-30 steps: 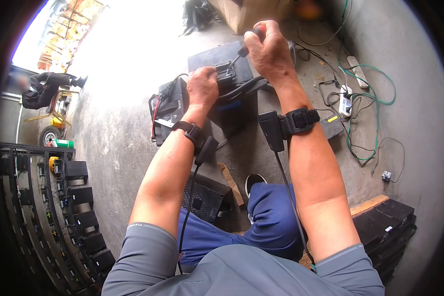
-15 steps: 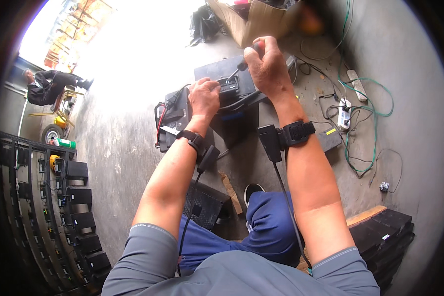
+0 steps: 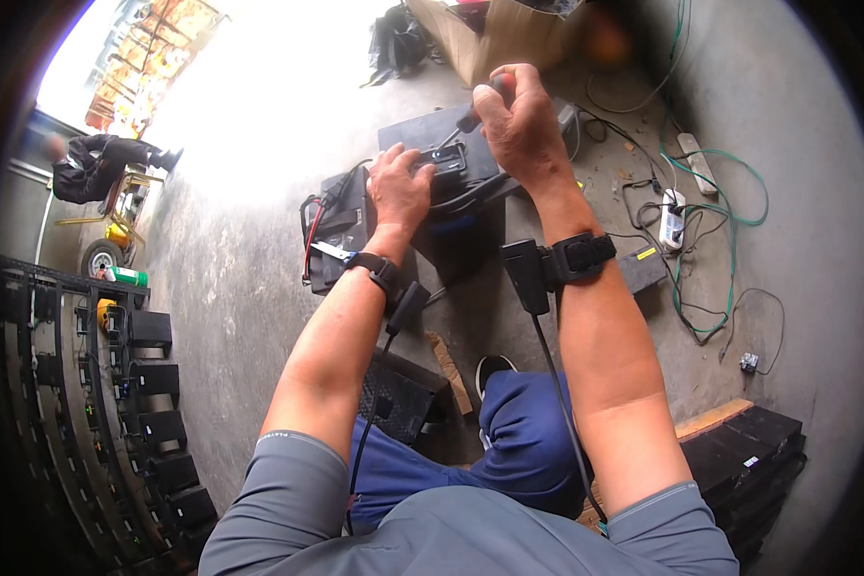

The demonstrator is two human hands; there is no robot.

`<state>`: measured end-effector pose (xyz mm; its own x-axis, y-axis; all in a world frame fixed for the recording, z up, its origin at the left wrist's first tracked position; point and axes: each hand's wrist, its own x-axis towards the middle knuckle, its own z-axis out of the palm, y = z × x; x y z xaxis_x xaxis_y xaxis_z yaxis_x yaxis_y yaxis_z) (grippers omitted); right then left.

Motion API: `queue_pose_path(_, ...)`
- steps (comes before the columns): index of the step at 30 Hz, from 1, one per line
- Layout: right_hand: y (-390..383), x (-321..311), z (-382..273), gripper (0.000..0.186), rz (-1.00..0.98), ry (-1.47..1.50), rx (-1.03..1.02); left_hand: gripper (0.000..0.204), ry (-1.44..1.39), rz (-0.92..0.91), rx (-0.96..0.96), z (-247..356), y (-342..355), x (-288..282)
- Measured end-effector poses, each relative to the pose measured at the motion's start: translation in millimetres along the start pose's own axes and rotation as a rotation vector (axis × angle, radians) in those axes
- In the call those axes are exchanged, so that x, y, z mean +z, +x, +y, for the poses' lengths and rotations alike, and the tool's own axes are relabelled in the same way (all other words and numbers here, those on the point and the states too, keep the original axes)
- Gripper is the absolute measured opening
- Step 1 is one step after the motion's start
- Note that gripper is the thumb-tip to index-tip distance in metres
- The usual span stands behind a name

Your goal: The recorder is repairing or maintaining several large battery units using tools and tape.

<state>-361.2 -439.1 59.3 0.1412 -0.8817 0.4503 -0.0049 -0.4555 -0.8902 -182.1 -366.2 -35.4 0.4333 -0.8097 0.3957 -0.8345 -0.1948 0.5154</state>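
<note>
At 10 o'clock in the view, a black pack [image 3: 355, 213] lies near the left hand [image 3: 399, 192], whose fingers rest by the black handle [image 3: 448, 161] of a dark box [image 3: 408, 134] at 12; I cannot tell if they grip it. At 1 o'clock, the right hand [image 3: 528, 134] has its fingers wrapped around a screwdriver [image 3: 467, 122] slanting down to that handle, and at 2 a white power strip [image 3: 698, 165] lies on the floor [image 3: 240, 250].

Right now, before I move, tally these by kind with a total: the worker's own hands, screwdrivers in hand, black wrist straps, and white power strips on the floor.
Hands: 2, left hand and right hand
Screwdriver: 1, in the right hand
Black wrist straps: 2, one per arm
White power strips: 2
Total: 7
</note>
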Motion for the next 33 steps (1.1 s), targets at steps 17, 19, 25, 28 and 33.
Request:
queue_pose_path(17,-2.1,-0.9,-5.5,0.031,-0.004,0.068,0.022,0.023,-0.015,-0.003,0.034,6.1,5.5,0.3)
queue_pose_path(19,-1.4,-1.0,-9.5,0.030,0.000,0.097,0.014,0.021,-0.082,0.052,0.048,5.7,6.1,0.7)
queue_pose_path(25,-3.9,1.5,-26.8,0.028,-0.044,0.225,0.095,0.014,-0.198,0.117,0.103,-5.0,8.5,-5.0)
queue_pose_path(28,-1.9,-5.3,-27.0,0.028,-0.033,0.219,0.061,0.014,-0.220,0.133,0.092,1.6,8.6,-6.5)
queue_pose_path(33,-3.3,-5.4,-34.4,0.028,-0.048,0.218,0.054,0.012,-0.263,0.114,0.142,-1.8,8.0,-15.1)
